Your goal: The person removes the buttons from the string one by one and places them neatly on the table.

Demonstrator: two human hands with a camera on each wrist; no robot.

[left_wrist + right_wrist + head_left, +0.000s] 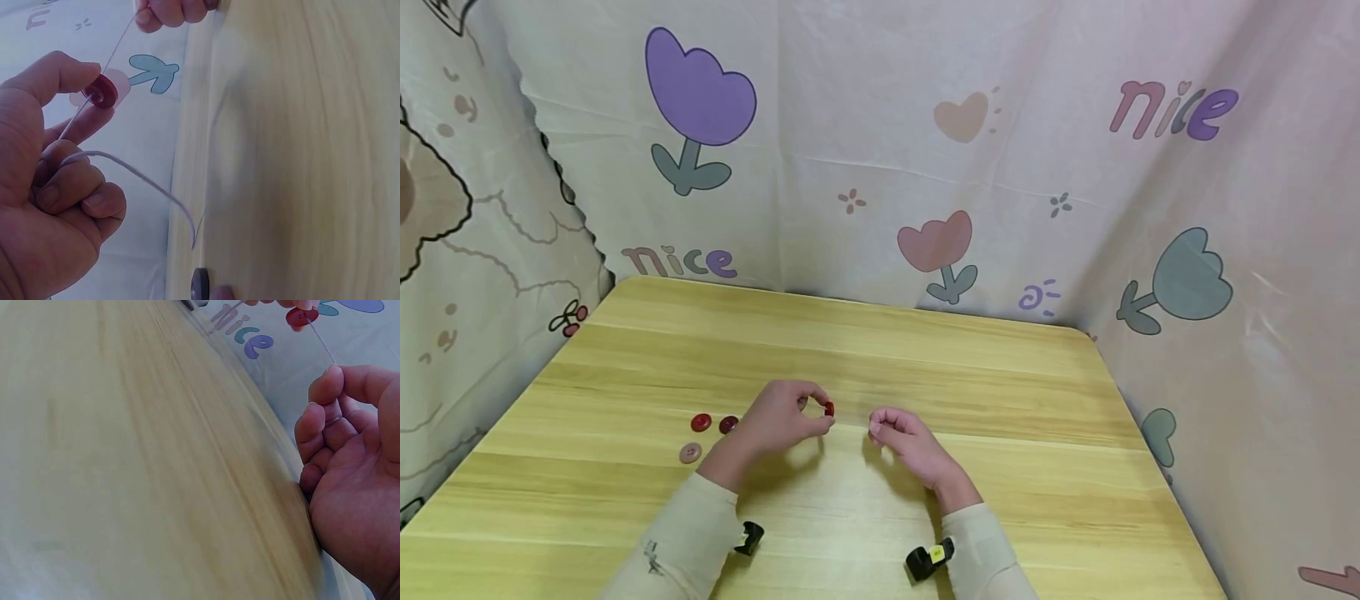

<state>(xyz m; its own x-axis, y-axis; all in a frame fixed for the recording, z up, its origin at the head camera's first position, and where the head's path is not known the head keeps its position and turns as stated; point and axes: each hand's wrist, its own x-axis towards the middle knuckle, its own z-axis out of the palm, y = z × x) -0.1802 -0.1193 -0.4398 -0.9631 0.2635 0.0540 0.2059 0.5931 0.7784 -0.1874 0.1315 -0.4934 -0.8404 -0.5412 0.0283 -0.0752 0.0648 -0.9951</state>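
Note:
My left hand [778, 417] pinches a red button [105, 92] between thumb and index finger, above the table. A thin pale string [140, 178] runs through the button. Its one end passes under the curled lower fingers of the left hand and hangs in a loose loop. On the other side the string stretches across to my right hand [917, 446], whose thumb and index fingertip pinch it. The right wrist view shows the string [322, 340] taut between button and fingertips. The right hand's other fingers curl inward.
Left of the left hand lie a bright red button [701, 422], a dark red button [728, 424] partly behind the wrist, and a dusty pink button [690, 452]. The wooden table [1000, 375] meets a printed curtain [820, 125] behind. Black devices sit at both wrists.

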